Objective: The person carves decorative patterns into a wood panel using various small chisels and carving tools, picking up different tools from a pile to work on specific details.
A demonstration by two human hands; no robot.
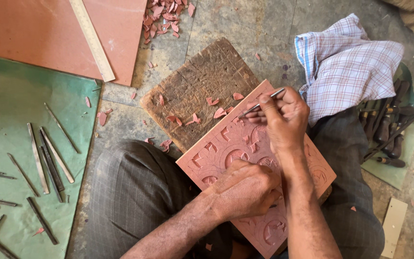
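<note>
The right hand (283, 117) is pinching a thin metal tool (260, 104) against the pink slab (226, 144) on the lap, while the left hand (243, 192) (closed, just below) is pressing it steady.

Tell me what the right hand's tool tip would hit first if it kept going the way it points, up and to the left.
Held by the right hand, the thin metal tool would probably first meet the loose pink chips on the worn wooden board, just past the carved slab edge.
</note>
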